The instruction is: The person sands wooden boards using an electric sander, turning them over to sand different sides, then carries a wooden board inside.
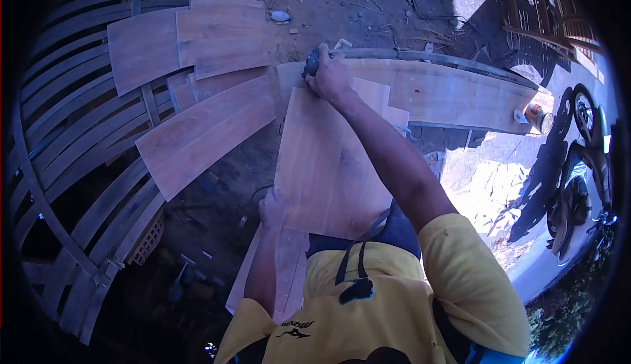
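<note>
A wide, pale wooden board (332, 160) lies in front of my body, its far end over a long workbench plank (453, 94). My left hand (271, 207) is closed on the board's left edge, near the close corner. At the far left corner, my right hand (330, 78) grips a dark, rounded hand tool (313, 63). The tool is mostly covered by my fingers, so its exact kind cannot be made out. Below my left hand, more boards (289, 275) lie beside my leg.
On the left, a slatted wooden rack (72, 121) carries several cut panels (210, 134). A can (541, 122) stands at the bench's right end. Farther right are a motorbike (578, 180) and a wooden frame (545, 35). Debris and a white bottle-like item (280, 16) lie on the dirt.
</note>
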`<state>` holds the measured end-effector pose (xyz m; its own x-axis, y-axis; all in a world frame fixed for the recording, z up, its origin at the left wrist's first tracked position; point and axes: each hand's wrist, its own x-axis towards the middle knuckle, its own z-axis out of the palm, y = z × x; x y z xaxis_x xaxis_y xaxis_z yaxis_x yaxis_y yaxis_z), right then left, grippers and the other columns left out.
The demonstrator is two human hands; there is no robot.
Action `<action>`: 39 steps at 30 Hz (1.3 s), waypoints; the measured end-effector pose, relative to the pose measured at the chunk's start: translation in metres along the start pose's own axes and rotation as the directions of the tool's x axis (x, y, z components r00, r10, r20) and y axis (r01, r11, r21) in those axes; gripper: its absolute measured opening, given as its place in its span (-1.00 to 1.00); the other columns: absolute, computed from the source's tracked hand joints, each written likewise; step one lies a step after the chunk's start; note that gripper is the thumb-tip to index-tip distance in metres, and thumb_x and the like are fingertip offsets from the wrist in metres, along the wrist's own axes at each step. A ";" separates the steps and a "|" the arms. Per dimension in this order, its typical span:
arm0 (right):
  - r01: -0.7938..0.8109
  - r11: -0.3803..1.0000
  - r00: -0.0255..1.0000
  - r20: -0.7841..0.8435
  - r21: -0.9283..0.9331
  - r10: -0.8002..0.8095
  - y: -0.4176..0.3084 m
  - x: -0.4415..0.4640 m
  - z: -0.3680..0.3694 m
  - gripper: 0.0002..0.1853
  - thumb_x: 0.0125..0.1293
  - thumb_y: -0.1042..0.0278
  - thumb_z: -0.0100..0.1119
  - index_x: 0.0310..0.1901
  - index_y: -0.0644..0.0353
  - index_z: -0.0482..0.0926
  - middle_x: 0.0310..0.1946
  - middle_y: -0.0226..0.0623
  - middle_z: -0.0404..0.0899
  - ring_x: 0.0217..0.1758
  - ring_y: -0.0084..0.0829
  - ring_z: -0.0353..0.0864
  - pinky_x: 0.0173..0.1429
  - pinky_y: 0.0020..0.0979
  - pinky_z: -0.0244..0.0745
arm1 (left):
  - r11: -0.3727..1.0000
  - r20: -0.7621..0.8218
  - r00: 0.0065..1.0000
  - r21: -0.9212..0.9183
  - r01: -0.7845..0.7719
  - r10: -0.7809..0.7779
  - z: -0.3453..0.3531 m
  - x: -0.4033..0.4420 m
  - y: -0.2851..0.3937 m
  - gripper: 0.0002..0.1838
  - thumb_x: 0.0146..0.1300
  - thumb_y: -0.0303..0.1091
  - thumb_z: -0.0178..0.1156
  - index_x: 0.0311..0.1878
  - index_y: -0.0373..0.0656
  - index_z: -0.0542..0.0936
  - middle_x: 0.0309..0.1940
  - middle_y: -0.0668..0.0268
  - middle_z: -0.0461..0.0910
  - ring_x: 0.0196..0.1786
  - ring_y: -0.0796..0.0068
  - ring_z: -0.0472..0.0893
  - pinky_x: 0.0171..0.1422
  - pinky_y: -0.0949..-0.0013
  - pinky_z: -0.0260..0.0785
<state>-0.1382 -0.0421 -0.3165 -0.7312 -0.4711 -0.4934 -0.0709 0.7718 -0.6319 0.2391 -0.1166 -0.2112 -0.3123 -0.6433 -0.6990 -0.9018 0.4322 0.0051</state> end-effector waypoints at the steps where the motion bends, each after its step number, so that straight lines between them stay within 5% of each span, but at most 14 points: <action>1: -0.028 1.000 1.000 -0.006 0.011 0.028 -0.003 0.008 0.001 -0.09 0.19 0.06 0.60 0.48 0.12 0.29 0.13 0.40 0.50 -0.12 0.33 0.78 -0.02 0.20 0.73 | 1.000 0.000 1.000 0.002 0.011 -0.011 0.000 0.000 -0.006 -0.39 0.71 0.09 -0.13 0.08 -0.29 0.71 -0.21 -0.29 0.75 -0.04 -0.50 0.70 0.16 -0.37 0.50; 8: -0.015 0.999 1.000 0.027 -0.049 0.016 -0.010 -0.020 0.006 -0.06 0.20 0.02 0.59 0.48 0.22 0.26 0.05 0.39 0.53 -0.13 0.32 0.77 -0.04 0.20 0.72 | 0.999 -0.025 0.999 0.027 -0.025 0.026 0.005 -0.002 0.001 -0.40 0.72 0.07 -0.14 -0.01 -0.29 0.71 -0.19 -0.29 0.74 -0.05 -0.45 0.70 0.13 -0.35 0.47; 10: -0.122 0.992 0.983 -0.134 0.017 0.123 0.005 -0.019 0.001 -0.05 0.21 0.02 0.58 0.48 0.25 0.23 0.05 0.40 0.52 -0.15 0.33 0.77 -0.07 0.20 0.71 | 1.000 -0.028 1.000 0.012 -0.015 0.015 0.003 -0.003 0.004 -0.39 0.73 0.05 -0.16 -0.08 -0.30 0.69 -0.16 -0.28 0.73 0.00 -0.42 0.69 0.16 -0.34 0.45; 15: -0.268 0.963 0.952 -0.159 -0.035 0.260 0.062 -0.027 -0.016 -0.05 0.26 0.02 0.57 0.48 0.31 0.19 0.15 0.36 0.54 0.11 0.24 0.74 0.20 0.05 0.71 | 1.000 0.007 1.000 0.015 -0.018 0.018 0.000 -0.001 0.007 -0.38 0.73 0.07 -0.17 0.01 -0.30 0.71 -0.11 -0.27 0.74 0.03 -0.43 0.69 0.19 -0.33 0.45; 24: -0.414 0.910 0.901 -0.158 -0.040 0.403 0.074 -0.051 -0.060 -0.07 0.28 -0.04 0.54 0.47 0.29 0.22 0.15 0.35 0.55 0.10 0.24 0.75 0.21 0.06 0.70 | 1.000 0.021 0.999 -0.016 0.024 -0.023 0.006 0.003 0.004 -0.33 0.73 0.10 -0.21 0.09 -0.32 0.71 0.01 -0.27 0.74 0.16 -0.45 0.64 0.30 -0.31 0.42; 34: -0.347 0.933 0.927 -0.183 -0.091 0.327 0.097 -0.064 -0.072 -0.04 0.27 0.00 0.54 0.50 0.30 0.20 0.10 0.38 0.57 0.06 0.25 0.76 0.16 0.07 0.72 | 1.000 -0.022 1.000 -0.008 -0.019 0.019 0.015 0.008 -0.005 -0.31 0.72 0.14 -0.23 0.16 -0.28 0.71 0.04 -0.26 0.74 0.16 -0.44 0.66 0.30 -0.30 0.45; 39: -0.155 0.985 0.988 -0.016 -0.072 0.155 0.073 -0.153 -0.050 -0.08 0.29 -0.05 0.49 0.49 0.28 0.22 0.12 0.51 0.54 -0.06 0.39 0.77 0.07 0.19 0.72 | 0.999 0.018 0.999 -0.021 0.030 -0.029 0.010 0.006 0.000 -0.30 0.72 0.15 -0.23 0.25 -0.29 0.69 0.08 -0.25 0.73 0.20 -0.44 0.65 0.35 -0.29 0.44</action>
<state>-0.0654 0.1074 -0.2573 -0.7439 -0.3393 -0.5758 -0.0053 0.8645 -0.5026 0.2399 -0.1136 -0.2225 -0.2802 -0.6445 -0.7114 -0.9168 0.3993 -0.0005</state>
